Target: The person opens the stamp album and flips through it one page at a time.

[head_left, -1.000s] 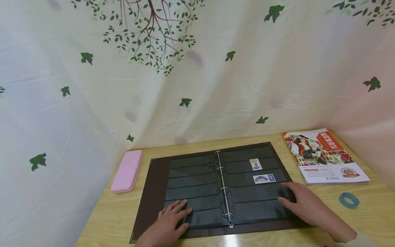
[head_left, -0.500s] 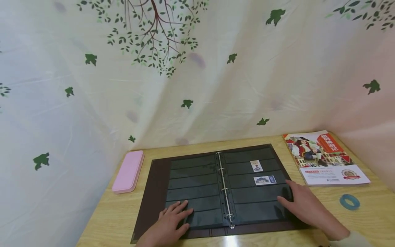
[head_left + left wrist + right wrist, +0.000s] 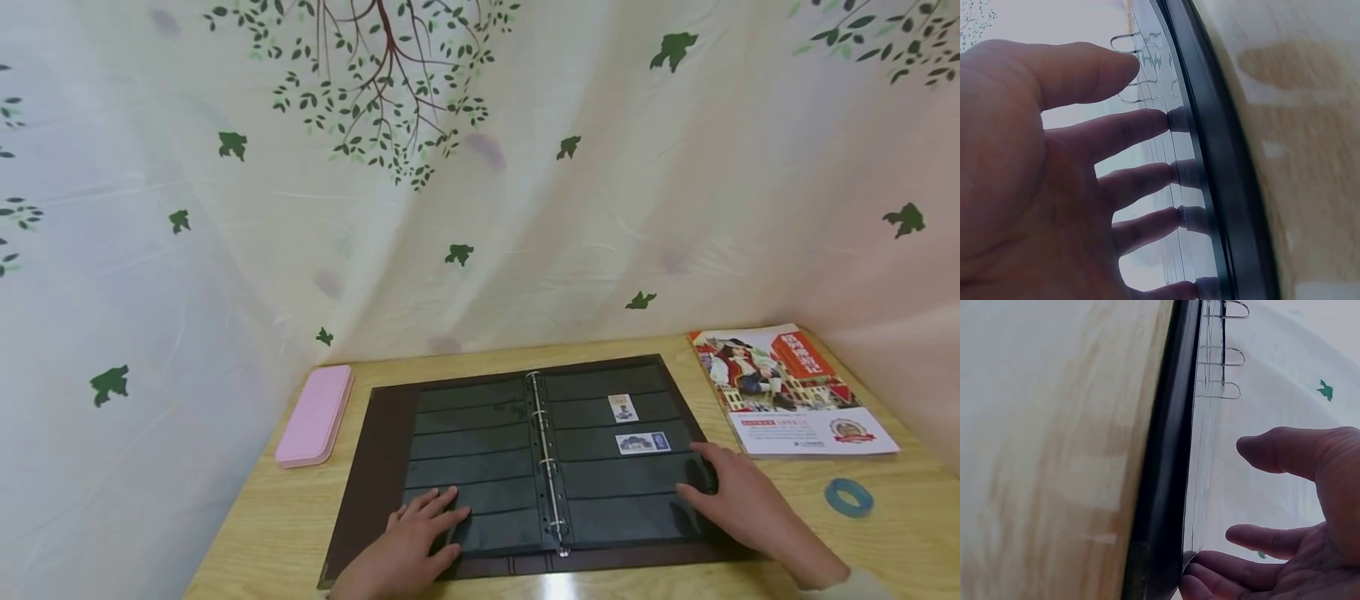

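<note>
We find the ring album point(image 3: 382, 450) laid flat on a pale, wood-grained table point(image 3: 255, 533), its dark brown cover smooth, its black pages banded with horizontal strip pockets. The metal spine point(image 3: 551, 492) runs between the pages, its rings standing up as rounded wire loops in both wrist views. On the right-hand page we note two small paper rectangles: an upright stamp point(image 3: 622, 408) and, below it, a wider stamp point(image 3: 642, 443) set lengthwise.

Left hand point(image 3: 408, 542): fingers extended and fanned, tips resting on the lower left page; the left wrist view shows them meeting their own reflections in the glossy surface. Right hand point(image 3: 738, 504): relaxed, thumb well apart from the forefinger, at the album's right side; in the right wrist view the outer fingers touch its edge.

Left of the album, a pink case point(image 3: 315, 415) with rounded corners. To the right, a glossy illustrated book point(image 3: 791, 392) and, nearer us, a blue ring point(image 3: 849, 511). Behind hangs creased, leaf-printed pale cloth point(image 3: 525, 192).
</note>
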`<state>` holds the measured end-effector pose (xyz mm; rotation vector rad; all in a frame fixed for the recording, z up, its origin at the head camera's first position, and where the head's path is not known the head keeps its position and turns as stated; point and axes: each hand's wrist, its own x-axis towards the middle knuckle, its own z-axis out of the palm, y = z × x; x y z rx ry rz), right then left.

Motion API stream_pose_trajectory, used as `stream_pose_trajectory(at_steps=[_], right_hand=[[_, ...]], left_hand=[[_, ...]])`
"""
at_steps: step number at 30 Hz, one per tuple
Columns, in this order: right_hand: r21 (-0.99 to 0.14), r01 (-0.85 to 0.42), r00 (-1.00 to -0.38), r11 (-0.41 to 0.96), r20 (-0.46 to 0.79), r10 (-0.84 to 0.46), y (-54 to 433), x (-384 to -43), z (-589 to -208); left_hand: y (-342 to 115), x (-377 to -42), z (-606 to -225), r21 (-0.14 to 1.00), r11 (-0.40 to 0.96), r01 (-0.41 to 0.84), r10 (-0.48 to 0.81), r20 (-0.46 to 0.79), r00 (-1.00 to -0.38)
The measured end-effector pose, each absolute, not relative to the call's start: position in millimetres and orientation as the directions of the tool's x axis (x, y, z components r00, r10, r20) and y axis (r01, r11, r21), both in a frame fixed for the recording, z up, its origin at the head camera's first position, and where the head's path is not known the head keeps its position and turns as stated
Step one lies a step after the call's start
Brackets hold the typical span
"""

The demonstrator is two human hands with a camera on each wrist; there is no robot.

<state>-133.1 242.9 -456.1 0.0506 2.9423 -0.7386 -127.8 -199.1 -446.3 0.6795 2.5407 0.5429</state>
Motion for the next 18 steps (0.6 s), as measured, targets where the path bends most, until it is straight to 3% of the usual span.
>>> stream_pose_trajectory(at_steps=[18], right_hand=[[-0.52,-0.043,-0.999,0.853,0.0,-0.05,247.2,-126.7,-441.6]], left_hand=[[-199.1,-124.5,-445.2,0.475,0.801,0.365,0.541,-0.312,-0.781]])
